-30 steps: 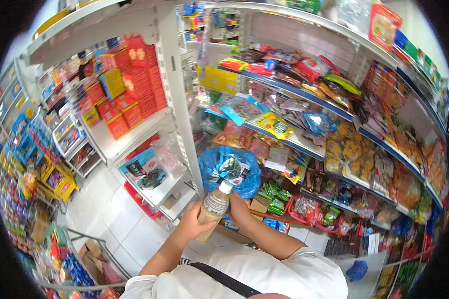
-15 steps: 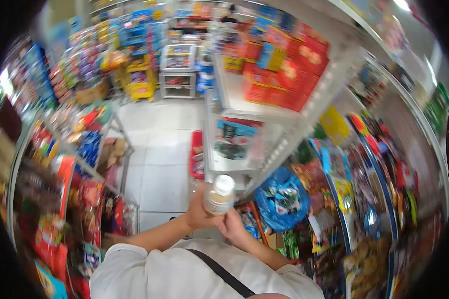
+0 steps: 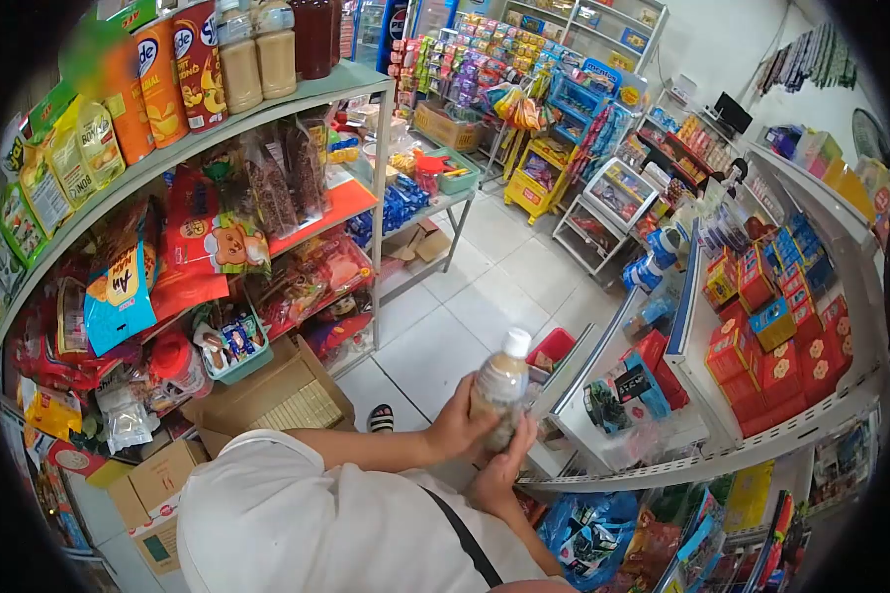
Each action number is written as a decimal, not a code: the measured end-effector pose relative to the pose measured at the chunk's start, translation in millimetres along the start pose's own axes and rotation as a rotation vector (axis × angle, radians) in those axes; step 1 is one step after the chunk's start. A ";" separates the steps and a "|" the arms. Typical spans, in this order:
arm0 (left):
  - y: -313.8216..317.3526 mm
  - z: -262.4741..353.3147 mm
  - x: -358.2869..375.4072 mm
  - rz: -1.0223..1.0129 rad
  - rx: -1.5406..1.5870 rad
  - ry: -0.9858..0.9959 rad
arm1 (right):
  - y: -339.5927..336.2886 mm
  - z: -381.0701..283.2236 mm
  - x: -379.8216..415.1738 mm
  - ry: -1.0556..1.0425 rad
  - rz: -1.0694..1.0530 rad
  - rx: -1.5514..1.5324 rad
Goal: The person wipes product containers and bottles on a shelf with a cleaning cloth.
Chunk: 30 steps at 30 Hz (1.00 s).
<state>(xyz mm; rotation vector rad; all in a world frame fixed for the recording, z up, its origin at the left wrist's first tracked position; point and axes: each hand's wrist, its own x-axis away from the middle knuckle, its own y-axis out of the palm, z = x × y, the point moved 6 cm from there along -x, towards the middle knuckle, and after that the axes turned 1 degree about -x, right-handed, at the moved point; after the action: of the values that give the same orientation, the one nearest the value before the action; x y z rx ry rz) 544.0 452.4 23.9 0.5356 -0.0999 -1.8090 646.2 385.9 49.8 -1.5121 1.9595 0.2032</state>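
A clear plastic bottle (image 3: pixel 501 383) with a white cap and beige contents is held upright in front of my body. My left hand (image 3: pixel 459 427) wraps around its left side. On the lower right side, my right hand (image 3: pixel 502 470) grips it near the base, with fingers pressed against the plastic. What the contents are, I cannot make out. Two similar beige bottles (image 3: pixel 276 54) with pale caps stand on the top of the shelf to my left, beside a dark red-brown bottle (image 3: pixel 312 40).
Orange and red snack canisters (image 3: pixel 160 81) line the left shelf (image 3: pixel 361 81). An open cardboard box (image 3: pixel 311 371) sits below it. Red boxes (image 3: pixel 779 381) fill the right shelf, with a blue plastic bag (image 3: pixel 588 534) beneath. Tiled floor (image 3: pixel 435 346) runs ahead toward a yellow rack (image 3: pixel 536 188).
My view has swung left, bringing the left shelf with its bottles and canisters into sight. The bottle stays in both hands and now shows more from the side.
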 end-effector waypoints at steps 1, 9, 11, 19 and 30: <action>-4.4 -6.5 -3.7 0.054 0.099 -0.026 | 3.3 -5.4 -5.2 -0.030 -0.078 0.063; 13.9 -17.8 -8.6 -0.155 0.067 -0.246 | -19.5 -17.8 -93.8 -0.164 -0.074 0.274; 12.8 -32.3 -15.8 -0.200 -0.071 -0.215 | -36.7 -12.2 -116.0 -0.009 -0.001 0.184; -15.1 3.2 -125.7 0.009 0.356 -0.001 | 15.7 10.7 -102.6 -0.139 -0.174 0.375; -66.7 -1.7 -164.3 -0.175 0.304 -0.160 | 81.5 65.6 -201.3 0.114 -0.112 -0.518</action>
<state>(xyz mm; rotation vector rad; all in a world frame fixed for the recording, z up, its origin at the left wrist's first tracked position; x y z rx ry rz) 519.5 626.0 50.2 0.6277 -0.4556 -2.0202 623.3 607.5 92.9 -1.9906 1.9977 0.6267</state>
